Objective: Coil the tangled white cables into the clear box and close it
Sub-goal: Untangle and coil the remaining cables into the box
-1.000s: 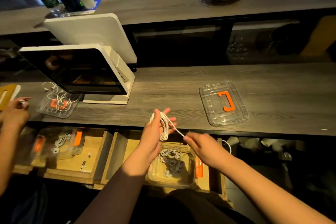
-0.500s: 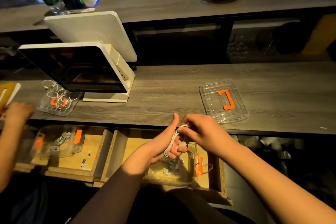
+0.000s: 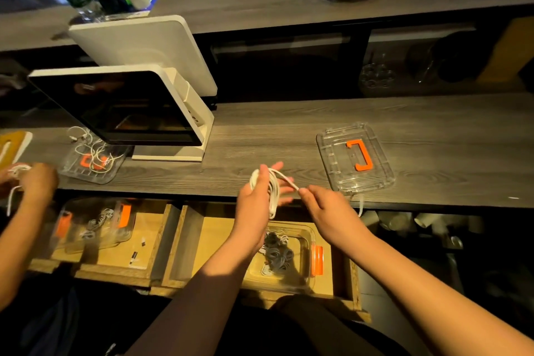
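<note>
Grip, left hand: left hand (image 3: 257,193) raised just past the near edge of the counter (image 3: 289,136), fingers spread with loops of the white cable (image 3: 273,189) wound round them — it carries the coil.
Grip, right hand: right hand (image 3: 323,205) pinches the free run of the same cable between thumb and fingertips, just right of the coil; the short span between the hands is taut.
Change: half a second ago the two hands were pressed together low over the box, the right closed over the bundle. They have now drawn apart and risen to counter level, and a fresh length is pulled out.
Meaning: judged as one more wrap in progress, not a finished coil; a tail hangs below the right hand, so some cable is left to wind.
Clear box: clear box (image 3: 284,257) sits open in the wooden drawer (image 3: 202,240) below the counter's near edge, directly under the hands, with coiled cables already inside; orange latch on its right side.
Lid: lid (image 3: 355,157) lies flat on the counter near its front edge, right of the hands, orange handle up — closing not yet begun.
Elsewhere: another person's hand (image 3: 37,182) at the left edge works a separate cable.
</note>
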`<state>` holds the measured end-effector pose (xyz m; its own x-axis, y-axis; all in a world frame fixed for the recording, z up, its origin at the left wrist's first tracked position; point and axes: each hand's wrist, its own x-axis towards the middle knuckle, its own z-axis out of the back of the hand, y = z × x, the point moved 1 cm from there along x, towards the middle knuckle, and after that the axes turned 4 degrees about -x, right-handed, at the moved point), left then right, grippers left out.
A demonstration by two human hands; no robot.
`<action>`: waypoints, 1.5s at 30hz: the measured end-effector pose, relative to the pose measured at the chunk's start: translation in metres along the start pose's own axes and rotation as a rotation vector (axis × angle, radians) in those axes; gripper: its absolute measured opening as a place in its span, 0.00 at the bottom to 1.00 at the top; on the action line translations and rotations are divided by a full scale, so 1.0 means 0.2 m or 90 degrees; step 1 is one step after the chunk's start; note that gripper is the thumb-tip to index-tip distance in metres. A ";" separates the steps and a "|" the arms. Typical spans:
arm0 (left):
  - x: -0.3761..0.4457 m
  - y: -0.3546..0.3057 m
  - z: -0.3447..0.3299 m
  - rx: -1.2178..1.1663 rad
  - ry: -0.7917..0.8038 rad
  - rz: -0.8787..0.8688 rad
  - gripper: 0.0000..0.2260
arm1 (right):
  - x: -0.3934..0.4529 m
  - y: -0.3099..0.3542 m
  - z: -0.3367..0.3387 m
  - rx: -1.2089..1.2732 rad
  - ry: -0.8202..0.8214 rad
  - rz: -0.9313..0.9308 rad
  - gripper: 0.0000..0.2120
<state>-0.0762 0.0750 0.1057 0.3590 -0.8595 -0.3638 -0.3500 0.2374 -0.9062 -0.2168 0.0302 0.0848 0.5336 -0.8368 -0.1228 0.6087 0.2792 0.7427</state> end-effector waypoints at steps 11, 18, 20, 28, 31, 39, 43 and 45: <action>0.06 -0.01 0.02 0.308 0.039 -0.054 0.20 | -0.11 0.21 0.05 -0.163 0.149 0.271 0.08; -0.03 0.01 0.00 0.155 0.217 0.306 0.29 | 0.02 0.12 0.24 -0.135 -0.067 0.289 0.18; -0.04 0.00 -0.01 0.088 0.328 0.352 0.34 | 0.05 0.10 0.27 -0.102 -0.101 0.233 0.22; -0.03 -0.04 -0.04 0.051 0.195 0.147 0.20 | 0.00 0.06 0.15 0.210 -0.171 -0.030 0.17; -0.03 -0.04 -0.08 -0.029 0.180 0.117 0.22 | -0.02 0.06 0.08 0.264 -0.088 -0.123 0.25; -0.07 -0.05 -0.13 0.008 0.162 0.039 0.19 | -0.05 0.10 0.07 0.532 0.211 -0.070 0.10; -0.06 -0.07 -0.13 -0.073 0.107 0.046 0.14 | -0.04 0.08 0.11 0.582 0.252 -0.081 0.04; -0.05 -0.09 -0.11 -0.195 0.103 0.107 0.12 | -0.04 0.08 0.13 0.571 0.263 -0.071 0.04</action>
<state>-0.0922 0.0682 0.1310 0.1425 -0.8860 -0.4413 -0.6429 0.2561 -0.7218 -0.2258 0.0287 0.1146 0.7663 -0.5598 -0.3152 0.0892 -0.3932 0.9151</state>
